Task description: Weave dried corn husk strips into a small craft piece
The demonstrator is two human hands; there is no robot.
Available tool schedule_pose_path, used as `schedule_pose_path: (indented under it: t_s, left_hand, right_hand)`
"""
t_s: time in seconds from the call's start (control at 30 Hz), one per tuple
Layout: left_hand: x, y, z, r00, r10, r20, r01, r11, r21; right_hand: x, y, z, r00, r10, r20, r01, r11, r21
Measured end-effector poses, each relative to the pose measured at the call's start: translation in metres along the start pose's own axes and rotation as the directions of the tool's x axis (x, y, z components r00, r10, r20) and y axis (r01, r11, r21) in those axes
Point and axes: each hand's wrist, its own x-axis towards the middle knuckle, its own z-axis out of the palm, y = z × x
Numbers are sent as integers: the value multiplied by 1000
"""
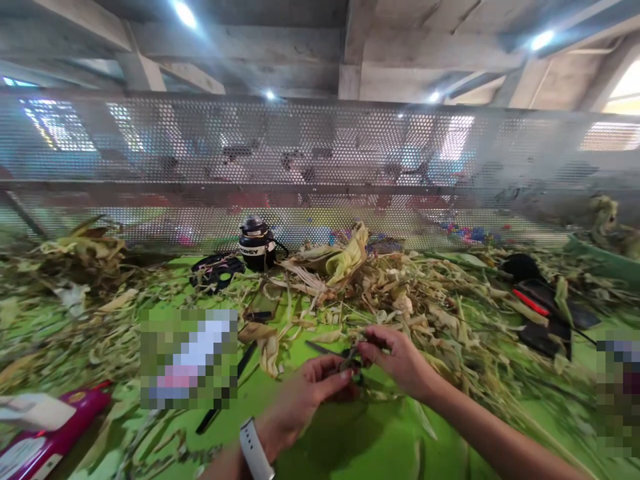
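Both my hands meet over the green tabletop (330, 447) at a small dark, greyish-green plant piece (353, 355). My left hand (310, 393), with a white watch band (255, 448) on its wrist, has thumb and fingers closed on the piece's lower part. From the right, my right hand (393, 357) pinches its upper end. A thin dark pointed blade (321, 347) shows just beyond the left fingers; whether it is held or lying there I cannot tell. Dried corn husks (345, 260) and shredded leaf strips are heaped just past my hands.
A black lidded jug (256, 247) stands at the back beside a black ring-shaped object (217, 272). A magenta device (55, 433) lies front left, a black strip (215, 407) nearer the middle. Black items with a red strip (531, 302) lie right. A perforated metal screen (310, 147) rises behind.
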Motion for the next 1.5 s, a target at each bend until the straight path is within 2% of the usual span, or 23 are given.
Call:
schedule_pose_path:
  t_s: [0.17, 0.27, 0.37, 0.47, 0.57, 0.7, 0.9, 1.0, 1.2, 1.27, 1.33, 1.43, 1.5]
  left_hand:
    - [4, 4, -6, 961, 240, -137, -226, 968, 106]
    - [6, 5, -10, 948, 313, -65, -289, 925, 246]
    - [5, 7, -11, 923, 384, 4, -358, 855, 374]
    - [2, 9, -12, 907, 421, 28, -389, 808, 443]
    - [0, 10, -12, 904, 427, 36, -393, 795, 462]
    - [0, 12, -9, 912, 411, 13, -375, 818, 437]
    - [0, 15, -6, 932, 358, -46, -332, 901, 279]
    - [0, 13, -8, 938, 343, -42, -319, 907, 275]
    - [0, 10, -9, 985, 174, 19, -174, 961, 217]
    - [-1, 10, -8, 987, 128, 93, -144, 970, 195]
    - [-4, 10, -8, 982, 76, 173, -110, 975, 194]
    - [-7, 10, -8, 972, -13, 236, -37, 978, 203]
    - [-9, 11, -9, 956, -66, 285, 12, 982, 188]
  right_hand:
    - [0, -4, 8, 981, 5, 193, -52, 969, 240]
    - [0, -4, 14, 978, 80, 190, -145, 923, 358]
    - [1, -3, 17, 967, 126, 222, -206, 898, 388]
    - [1, -2, 18, 960, 117, 255, -208, 909, 363]
    - [-3, -3, 19, 966, 100, 237, -178, 925, 337]
    - [-5, -8, 18, 978, 91, 187, -148, 938, 315]
    - [2, -13, 19, 987, 90, 132, -126, 947, 296]
    - [2, -13, 21, 990, 87, 112, -114, 957, 266]
    - [2, -9, 19, 990, 86, 109, -112, 959, 259]
    - [2, -9, 15, 993, 43, 106, -60, 984, 167]
    - [1, -12, 11, 985, -55, 161, 49, 998, 42]
    - [-1, -17, 8, 943, -187, 273, 220, 971, -96]
    - [-1, -19, 8, 922, -242, 302, 297, 942, -153]
